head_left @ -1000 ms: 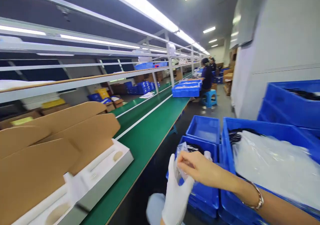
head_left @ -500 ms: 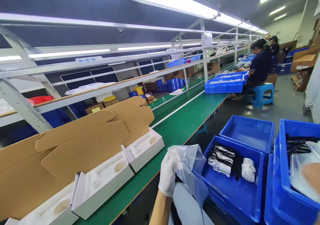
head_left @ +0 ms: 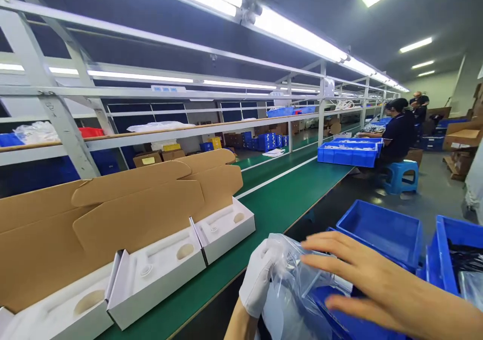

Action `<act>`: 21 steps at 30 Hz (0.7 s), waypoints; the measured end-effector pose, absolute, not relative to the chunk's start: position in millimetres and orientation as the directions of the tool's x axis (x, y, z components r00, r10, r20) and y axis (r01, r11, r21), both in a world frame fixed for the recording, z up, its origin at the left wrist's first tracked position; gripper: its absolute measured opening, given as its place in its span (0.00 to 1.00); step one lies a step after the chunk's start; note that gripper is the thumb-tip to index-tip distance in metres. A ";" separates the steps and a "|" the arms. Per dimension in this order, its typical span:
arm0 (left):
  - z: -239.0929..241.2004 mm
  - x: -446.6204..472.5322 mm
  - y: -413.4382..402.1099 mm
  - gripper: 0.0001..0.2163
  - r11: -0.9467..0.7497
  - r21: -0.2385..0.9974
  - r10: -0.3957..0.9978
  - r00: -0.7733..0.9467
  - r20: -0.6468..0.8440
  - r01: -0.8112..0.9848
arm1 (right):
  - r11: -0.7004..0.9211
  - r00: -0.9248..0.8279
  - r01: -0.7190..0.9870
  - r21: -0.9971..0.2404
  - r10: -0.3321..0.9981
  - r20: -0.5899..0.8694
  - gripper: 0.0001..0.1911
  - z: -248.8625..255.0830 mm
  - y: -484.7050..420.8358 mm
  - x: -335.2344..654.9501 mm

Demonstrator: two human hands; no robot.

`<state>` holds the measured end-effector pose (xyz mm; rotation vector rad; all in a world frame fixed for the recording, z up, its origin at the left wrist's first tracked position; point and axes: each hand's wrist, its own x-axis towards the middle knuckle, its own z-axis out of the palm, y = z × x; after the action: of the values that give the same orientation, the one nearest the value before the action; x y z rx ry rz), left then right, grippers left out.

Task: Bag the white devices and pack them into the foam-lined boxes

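A factory packing line, with a long green worktop under strip lights, rows of open cardboard boxes, blue bins, and seated co-workers farther along.

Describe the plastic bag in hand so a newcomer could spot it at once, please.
Follow the green belt down to the white-gloved left hand. It grips the clear plastic bag, the bare right hand spread over it. Unlike the blue bins alongside, it is see-through and crumpled.

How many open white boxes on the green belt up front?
3, in a row: left box, partly cropped; middle box; right box. More may lie off-frame.
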<state>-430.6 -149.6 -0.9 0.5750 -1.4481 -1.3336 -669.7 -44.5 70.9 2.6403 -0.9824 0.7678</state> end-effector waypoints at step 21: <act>-9.0 -388.2 -207.2 0.50 0.493 0.823 -0.824 -0.454 0.338 -0.281 | -0.324 0.127 -0.354 -0.877 -0.946 0.298 0.24 0.3 -149.5 -652.1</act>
<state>-388.2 -207.2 -9.0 0.9098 -1.9778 -0.9072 -652.1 -149.5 0.3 2.7226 -1.9372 1.8248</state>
